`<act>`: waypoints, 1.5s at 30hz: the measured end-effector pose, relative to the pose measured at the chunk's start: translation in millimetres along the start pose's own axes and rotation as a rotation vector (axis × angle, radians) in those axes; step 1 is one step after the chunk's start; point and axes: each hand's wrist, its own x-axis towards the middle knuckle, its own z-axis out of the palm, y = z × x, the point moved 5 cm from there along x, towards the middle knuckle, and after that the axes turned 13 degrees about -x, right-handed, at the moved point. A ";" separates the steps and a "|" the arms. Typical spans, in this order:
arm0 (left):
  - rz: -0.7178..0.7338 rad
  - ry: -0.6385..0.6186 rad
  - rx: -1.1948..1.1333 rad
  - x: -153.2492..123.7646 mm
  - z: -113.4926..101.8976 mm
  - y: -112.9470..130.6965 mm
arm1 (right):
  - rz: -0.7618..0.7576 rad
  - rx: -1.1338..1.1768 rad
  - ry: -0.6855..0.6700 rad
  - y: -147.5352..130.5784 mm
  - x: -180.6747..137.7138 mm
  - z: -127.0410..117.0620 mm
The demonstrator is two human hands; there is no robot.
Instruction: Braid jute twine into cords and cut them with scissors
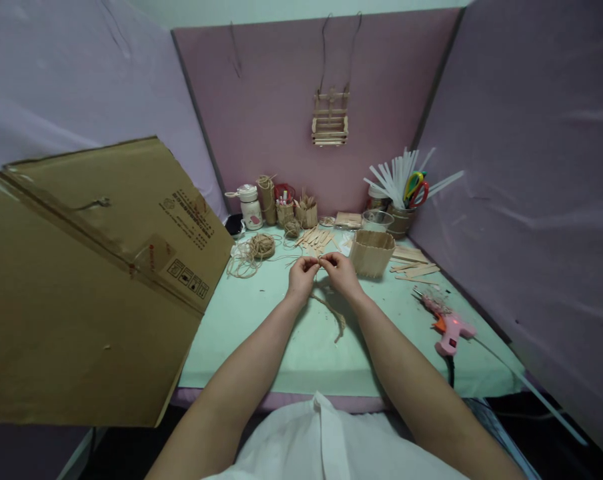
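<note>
My left hand [301, 277] and my right hand [340, 272] meet over the middle of the table, thumbs and fingertips pinched together. Between them they grip a jute cord [337, 315], whose thicker, braided-looking length trails down to the tabletop below my wrists. The pinched part is mostly hidden by my fingers. Just beyond my hands lies a pile of wooden craft sticks [315, 239]. A ball of jute twine [262, 246] with loose loops lies to the left. Right of my right hand stands a box made of craft sticks [372, 253].
A pink glue gun [451, 333] lies at the right, its cable over the front edge. A large cardboard sheet [101, 280] leans in from the left. At the back stand a white bottle [250, 207] and a pot holding scissors [415, 190] and glue sticks [399, 175].
</note>
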 end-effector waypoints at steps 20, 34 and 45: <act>-0.013 -0.292 0.402 -22.6 20.0 3.8 | 0.350 0.274 0.123 28.6 0.4 -1.5; -0.031 -0.122 0.342 -8.7 4.1 -8.0 | 0.262 0.301 -0.175 3.6 -0.4 -5.8; -0.047 -0.124 0.352 -9.9 4.1 -8.4 | 0.063 -0.039 0.010 5.8 2.0 -10.0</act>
